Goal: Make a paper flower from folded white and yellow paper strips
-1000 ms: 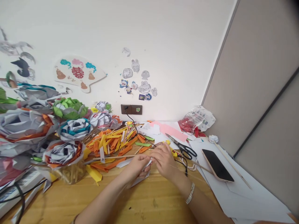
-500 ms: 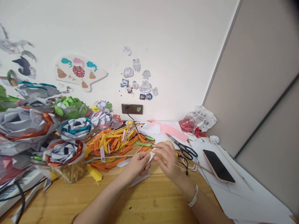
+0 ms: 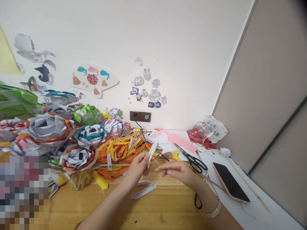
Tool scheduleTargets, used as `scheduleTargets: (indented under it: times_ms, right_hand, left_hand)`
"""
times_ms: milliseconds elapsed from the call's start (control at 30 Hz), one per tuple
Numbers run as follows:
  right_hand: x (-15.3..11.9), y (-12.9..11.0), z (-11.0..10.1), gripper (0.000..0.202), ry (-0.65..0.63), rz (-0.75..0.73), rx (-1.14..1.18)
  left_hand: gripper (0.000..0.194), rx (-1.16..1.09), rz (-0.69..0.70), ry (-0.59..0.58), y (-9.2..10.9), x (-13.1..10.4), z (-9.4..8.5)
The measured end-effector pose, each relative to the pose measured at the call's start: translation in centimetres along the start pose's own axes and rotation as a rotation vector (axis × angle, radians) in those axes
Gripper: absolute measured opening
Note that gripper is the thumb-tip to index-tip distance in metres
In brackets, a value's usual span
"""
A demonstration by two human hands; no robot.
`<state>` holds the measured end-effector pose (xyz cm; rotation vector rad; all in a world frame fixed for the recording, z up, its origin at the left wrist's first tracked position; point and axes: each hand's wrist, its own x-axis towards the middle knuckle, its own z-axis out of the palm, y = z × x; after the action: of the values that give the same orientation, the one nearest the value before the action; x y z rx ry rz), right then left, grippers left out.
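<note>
My left hand (image 3: pixel 141 164) is closed around the lower end of a folded white paper piece (image 3: pixel 153 150), which points up and away. Just to the right, my right hand (image 3: pixel 177 171) has its fingertips pinched together on a thin pale thread (image 3: pixel 156 161) that runs up to the paper. The two hands are a little apart. Below them a folded white paper strip (image 3: pixel 144 190) lies on the wooden table (image 3: pixel 115 210), with another partly behind it. Past the hands is a pile of orange and yellow folded paper pieces (image 3: pixel 120 147).
Large paper flowers (image 3: pixel 50 127) crowd the left side. Black scissors (image 3: pixel 194 161), a yellow tool (image 3: pixel 176 155), a phone (image 3: pixel 230 182) and white paper sheets (image 3: pixel 259 204) lie to the right. A plastic bag (image 3: pixel 208 129) sits by the wall, near a socket (image 3: pixel 140 116).
My right hand has moved away from the paper, right and down, with the thread between the hands. My left hand now holds the paper more upright. The view has shifted slightly left.
</note>
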<state>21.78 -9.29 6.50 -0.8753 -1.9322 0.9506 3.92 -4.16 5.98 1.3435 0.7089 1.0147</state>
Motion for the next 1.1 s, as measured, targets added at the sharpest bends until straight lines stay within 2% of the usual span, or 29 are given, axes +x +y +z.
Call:
scheduleTargets:
  times_ms: [100,233,433,567,700,767,867,933,1000,1100]
  right_hand:
    - [0.2,0.8,0.1,0.026,0.105,0.134,0.254]
    - [0.7,2.9,1.3,0.028,0.244,0.184,0.332]
    - [1.0,3.3,2.1,0.031,0.217,0.2,0.234]
    - [1.1,2.9,1.9,0.029,0.298,0.178,0.084]
    - [1.2,2.8,1.5,0.029,0.391,0.107,0.012]
    - [1.1,2.8,1.3,0.03,0.389,0.1,0.044]
    - [0.8,2.9,0.6,0.031,0.303,0.113,0.134]
    - [0.5,2.9,-0.2,0.031,0.19,0.154,0.172]
    - [0.6,2.8,-1.3,0.029,-0.003,0.23,0.181]
    - [1.6,1.5,-2.7,0.023,-0.403,0.345,0.134]
  left_hand:
    - [0.04,0.108,0.054,0.034,-0.1,0.1,0.0]
    - [0.039,0.079,0.03,0.017,-0.1,-0.1,0.3]
    - [0.037,-0.097,-0.011,-0.055,0.0,-0.5,0.7]
    - [0.037,-0.2,-0.054,-0.111,0.3,-0.9,1.0]
    - [0.032,-0.306,-0.104,-0.235,0.2,-1.1,0.9]
    - [0.029,-0.36,-0.142,-0.32,0.0,-1.2,0.8]
    - [0.027,-0.359,-0.213,-0.445,0.2,-1.5,0.8]
    - [0.029,-0.225,-0.238,-0.521,0.6,-1.8,0.9]
    - [0.031,0.037,-0.212,-0.609,1.0,-2.3,1.1]
    - [0.032,0.495,-0.105,-0.69,1.0,-2.9,1.6]
